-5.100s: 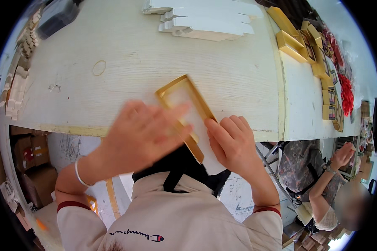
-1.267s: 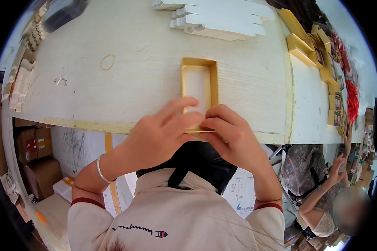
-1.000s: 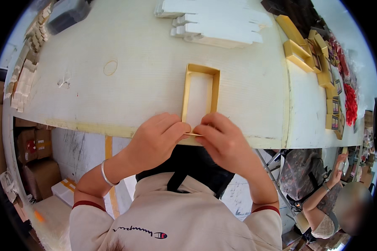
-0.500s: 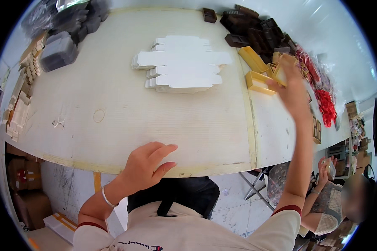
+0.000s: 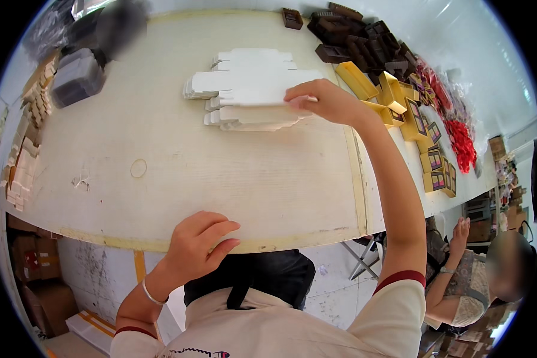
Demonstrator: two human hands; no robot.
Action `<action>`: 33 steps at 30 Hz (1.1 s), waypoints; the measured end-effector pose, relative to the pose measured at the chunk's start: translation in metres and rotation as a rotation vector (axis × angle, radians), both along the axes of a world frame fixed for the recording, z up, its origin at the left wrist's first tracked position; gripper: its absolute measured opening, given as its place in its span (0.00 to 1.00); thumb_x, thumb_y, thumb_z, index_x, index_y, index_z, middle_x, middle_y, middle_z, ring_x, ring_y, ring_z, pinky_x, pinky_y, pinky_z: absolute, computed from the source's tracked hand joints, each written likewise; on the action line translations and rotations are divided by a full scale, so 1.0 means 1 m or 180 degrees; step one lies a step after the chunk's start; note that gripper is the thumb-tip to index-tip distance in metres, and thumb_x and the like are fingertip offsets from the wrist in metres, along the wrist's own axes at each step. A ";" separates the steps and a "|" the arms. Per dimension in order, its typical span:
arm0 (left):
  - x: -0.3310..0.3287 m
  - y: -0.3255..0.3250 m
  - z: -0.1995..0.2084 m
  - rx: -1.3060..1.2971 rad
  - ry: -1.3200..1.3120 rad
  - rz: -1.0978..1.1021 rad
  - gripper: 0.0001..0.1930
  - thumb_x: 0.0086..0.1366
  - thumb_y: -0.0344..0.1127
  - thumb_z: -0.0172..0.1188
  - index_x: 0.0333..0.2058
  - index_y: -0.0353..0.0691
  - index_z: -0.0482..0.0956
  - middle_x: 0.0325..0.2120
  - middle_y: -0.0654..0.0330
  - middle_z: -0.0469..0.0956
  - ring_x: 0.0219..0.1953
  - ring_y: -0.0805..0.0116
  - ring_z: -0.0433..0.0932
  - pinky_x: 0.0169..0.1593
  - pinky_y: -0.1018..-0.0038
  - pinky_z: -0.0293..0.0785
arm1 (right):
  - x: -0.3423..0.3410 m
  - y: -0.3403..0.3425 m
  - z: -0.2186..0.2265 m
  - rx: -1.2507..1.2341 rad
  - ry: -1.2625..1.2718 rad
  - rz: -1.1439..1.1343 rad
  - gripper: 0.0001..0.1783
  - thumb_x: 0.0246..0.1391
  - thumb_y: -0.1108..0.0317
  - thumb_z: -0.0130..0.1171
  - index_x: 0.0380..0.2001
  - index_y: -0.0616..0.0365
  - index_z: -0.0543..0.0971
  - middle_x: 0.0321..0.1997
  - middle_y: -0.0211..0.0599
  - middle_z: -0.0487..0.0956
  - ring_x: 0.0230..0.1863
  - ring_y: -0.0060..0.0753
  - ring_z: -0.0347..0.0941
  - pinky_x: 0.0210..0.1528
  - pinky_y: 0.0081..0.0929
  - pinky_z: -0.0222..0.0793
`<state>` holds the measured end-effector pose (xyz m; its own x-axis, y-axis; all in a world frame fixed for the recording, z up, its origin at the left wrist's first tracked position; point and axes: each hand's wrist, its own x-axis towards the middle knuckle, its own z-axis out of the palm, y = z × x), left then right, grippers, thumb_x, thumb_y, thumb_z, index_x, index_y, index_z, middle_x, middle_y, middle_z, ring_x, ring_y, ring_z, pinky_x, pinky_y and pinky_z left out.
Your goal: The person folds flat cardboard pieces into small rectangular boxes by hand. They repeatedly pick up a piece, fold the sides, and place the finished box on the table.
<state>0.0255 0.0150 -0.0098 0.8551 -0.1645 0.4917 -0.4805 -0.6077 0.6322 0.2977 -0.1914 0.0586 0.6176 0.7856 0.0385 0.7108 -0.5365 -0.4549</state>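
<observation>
A stack of flat white cardboard box blanks (image 5: 253, 80) lies toward the far middle of the table. My right hand (image 5: 319, 100) reaches over the stack's right end, thumb and fingers closed on the edge of the top blank. Part of that edge is hidden under the hand. Close to the table's front edge, my left hand (image 5: 200, 244) holds nothing; its fingers are loosely bent, with the thumb apart from them.
Gold boxes (image 5: 414, 122) stand right of the stack, beside red shredded filler (image 5: 459, 143). Dark brown trays (image 5: 364, 51) are heaped behind them. Clear plastic covers (image 5: 77, 77) and cream cardboard pieces (image 5: 21, 173) line the left side. Another person (image 5: 453, 274) is at the right.
My right hand has left the gold boxes and moved left to the white stack, letting go of a gold box there. My left hand has barely shifted.
</observation>
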 end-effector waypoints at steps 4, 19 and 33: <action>-0.001 -0.002 0.005 -0.0016 -0.0162 -0.0020 0.12 0.51 0.31 0.69 0.36 0.40 0.80 0.32 0.58 0.77 0.29 0.60 0.74 0.31 0.71 0.71 | -0.020 -0.002 0.017 0.0636 -0.2020 0.0113 0.06 0.46 0.76 0.60 0.29 0.66 0.76 0.34 0.44 0.79 0.36 0.46 0.76 0.40 0.32 0.73; -0.033 -0.015 -0.006 0.0579 0.0189 -0.0084 0.10 0.52 0.30 0.68 0.34 0.41 0.81 0.28 0.61 0.80 0.30 0.62 0.77 0.30 0.72 0.73 | -0.243 -0.041 -0.086 0.1629 -0.0613 -0.0138 0.10 0.45 0.76 0.64 0.33 0.62 0.76 0.31 0.39 0.78 0.30 0.41 0.72 0.31 0.32 0.67; -0.035 -0.021 -0.016 0.1315 -0.0404 -0.0007 0.12 0.52 0.32 0.64 0.37 0.37 0.80 0.32 0.62 0.74 0.34 0.64 0.73 0.36 0.70 0.71 | -0.245 -0.022 -0.089 0.1091 -0.1309 0.0217 0.16 0.39 0.75 0.58 0.37 0.64 0.76 0.36 0.42 0.72 0.36 0.41 0.71 0.38 0.33 0.68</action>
